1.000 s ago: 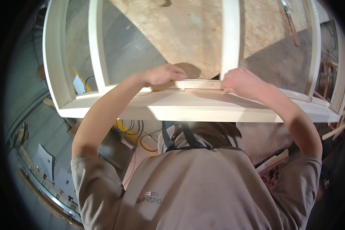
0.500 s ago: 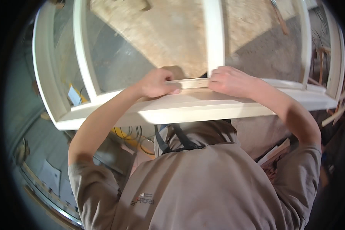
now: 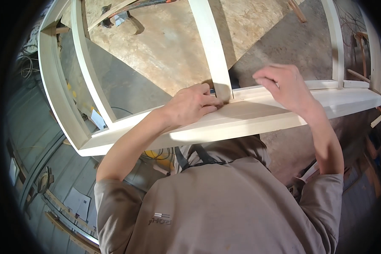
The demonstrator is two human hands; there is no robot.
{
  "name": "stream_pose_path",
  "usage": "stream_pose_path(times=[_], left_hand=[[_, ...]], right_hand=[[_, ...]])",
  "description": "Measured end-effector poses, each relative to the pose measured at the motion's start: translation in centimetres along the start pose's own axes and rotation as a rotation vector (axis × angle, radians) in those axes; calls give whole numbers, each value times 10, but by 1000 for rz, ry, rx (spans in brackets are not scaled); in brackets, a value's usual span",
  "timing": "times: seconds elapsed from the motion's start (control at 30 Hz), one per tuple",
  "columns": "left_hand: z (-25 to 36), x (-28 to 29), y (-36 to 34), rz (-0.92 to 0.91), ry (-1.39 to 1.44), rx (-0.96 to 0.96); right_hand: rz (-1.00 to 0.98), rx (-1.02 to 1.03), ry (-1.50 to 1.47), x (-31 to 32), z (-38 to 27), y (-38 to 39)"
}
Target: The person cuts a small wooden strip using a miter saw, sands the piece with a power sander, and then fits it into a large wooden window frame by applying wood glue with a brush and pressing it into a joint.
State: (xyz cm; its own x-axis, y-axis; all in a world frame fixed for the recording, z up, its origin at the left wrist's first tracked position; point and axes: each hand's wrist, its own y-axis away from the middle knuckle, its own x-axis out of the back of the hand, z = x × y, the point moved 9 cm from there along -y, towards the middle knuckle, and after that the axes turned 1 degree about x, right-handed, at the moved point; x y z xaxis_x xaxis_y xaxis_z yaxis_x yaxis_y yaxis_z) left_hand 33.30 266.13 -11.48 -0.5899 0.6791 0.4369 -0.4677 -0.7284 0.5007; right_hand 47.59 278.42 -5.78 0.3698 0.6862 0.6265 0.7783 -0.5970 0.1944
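A large pale wooden frame lies across in front of me, with its near rail [image 3: 241, 122] just ahead of my body. My left hand [image 3: 188, 104] is closed, its bent fingers gripping a thin wooden strip [image 3: 144, 114] along the rail's inner edge, beside the foot of the middle upright [image 3: 211, 46]. What lies under the fingertips is partly hidden. My right hand [image 3: 285, 86] is raised over the rail, right of that upright. Its fingers are loosely bent, the thumb stands apart, and nothing shows between them.
Another upright [image 3: 89, 63] crosses the frame on the left, and one more [image 3: 335, 42] on the right. Through the openings show a mottled board [image 3: 156, 42] and, at the far left, a clamp-like tool [image 3: 108, 15]. White sheets [image 3: 78, 203] and metal rails lie at the lower left.
My right hand has let go of the strip at the rail and lifted up and to the right. My left hand has shifted right, to the middle upright's foot. The whole view has turned slightly.
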Motion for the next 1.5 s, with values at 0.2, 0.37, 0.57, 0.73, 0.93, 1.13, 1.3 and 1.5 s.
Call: stream_pose_path(times=[0.2, 0.37, 0.57, 0.73, 0.93, 1.13, 1.3, 1.5], left_hand=[[6, 1, 6, 54, 31, -75], [-3, 9, 38, 16, 544, 50], [41, 44, 57, 202, 641, -99], [27, 60, 106, 865, 1479, 177], [21, 7, 186, 1445, 1662, 44], [48, -122, 299, 1958, 1819, -127], [99, -299, 373, 2342, 1880, -442], [190, -538, 420, 2839, 1742, -635]], right_hand=[[-29, -54, -46, -1, -1, 23], [-2, -86, -102, 4, 7, 32], [-76, 47, -151, -3, -28, 16], [-86, 20, -374, -7, -47, -8], [-248, -85, -663, -50, -92, -23], [-553, 147, -496, -156, -202, 33], [-939, 405, -292, -278, -275, 164], [-1399, 639, -132, -394, -311, 390]])
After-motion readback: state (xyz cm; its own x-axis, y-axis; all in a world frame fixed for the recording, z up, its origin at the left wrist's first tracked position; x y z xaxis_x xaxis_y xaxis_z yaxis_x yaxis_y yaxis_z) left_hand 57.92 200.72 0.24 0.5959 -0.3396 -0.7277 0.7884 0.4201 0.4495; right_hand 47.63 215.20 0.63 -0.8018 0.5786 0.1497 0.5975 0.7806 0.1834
